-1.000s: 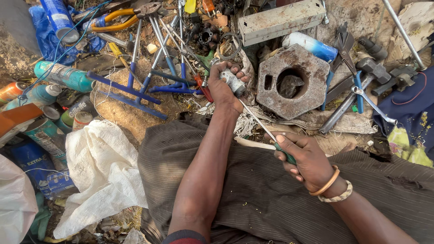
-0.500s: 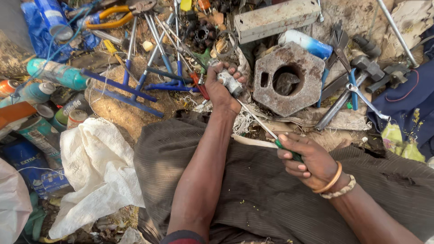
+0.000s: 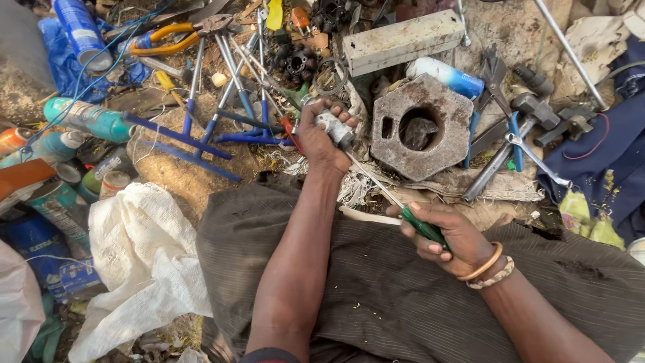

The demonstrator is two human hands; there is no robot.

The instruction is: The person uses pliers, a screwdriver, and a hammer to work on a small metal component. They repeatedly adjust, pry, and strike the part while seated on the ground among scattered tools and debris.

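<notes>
Green-handled screwdriver [image 3: 422,227] gripped by right hand [image 3: 451,236]; left hand [image 3: 321,138] clutches perhaps metal part [image 3: 334,127].

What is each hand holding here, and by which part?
Left hand is wrapped around a small grey metal part. Right hand grips the green-handled screwdriver by its handle, tip at the part.

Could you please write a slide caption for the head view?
Left hand holds small metal part; right hand works green-handled screwdriver into it.
</notes>
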